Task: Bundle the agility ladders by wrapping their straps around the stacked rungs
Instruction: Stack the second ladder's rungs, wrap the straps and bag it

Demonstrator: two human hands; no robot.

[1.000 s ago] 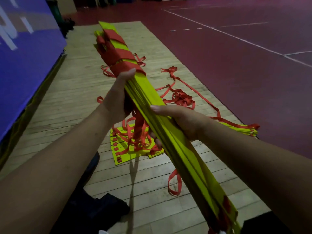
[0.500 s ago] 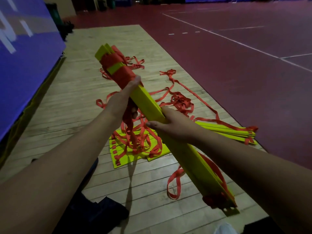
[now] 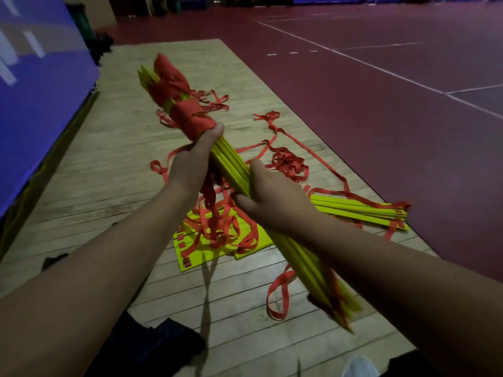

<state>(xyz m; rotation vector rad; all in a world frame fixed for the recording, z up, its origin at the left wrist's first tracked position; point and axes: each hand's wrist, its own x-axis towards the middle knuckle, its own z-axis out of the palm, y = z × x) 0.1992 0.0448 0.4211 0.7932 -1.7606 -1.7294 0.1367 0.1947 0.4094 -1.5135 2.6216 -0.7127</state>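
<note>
I hold a stack of yellow ladder rungs (image 3: 234, 167) slanting from upper left to lower right above the floor. Red strap (image 3: 187, 115) is wound round its far end in thick turns. My left hand (image 3: 192, 164) grips the stack just below the wrapping, thumb along the top. Nearer the middle, my right hand (image 3: 268, 198) grips the stack from the right. Loose red strap (image 3: 217, 213) hangs from under the stack down to the floor. The near end of the rungs (image 3: 334, 303) fans out slightly with strap among them.
On the wooden floor (image 3: 109, 164) lie flat yellow rungs (image 3: 196, 251) under tangled strap, another yellow rung stack (image 3: 362, 210) at right, and strap loops (image 3: 288, 161). A blue padded wall (image 3: 35, 85) runs along the left. Red court floor (image 3: 381, 104) lies to the right.
The stack has rolled in my hands so the rungs' edges now face up. The far wrapped end rose slightly and the near end dropped toward me.
</note>
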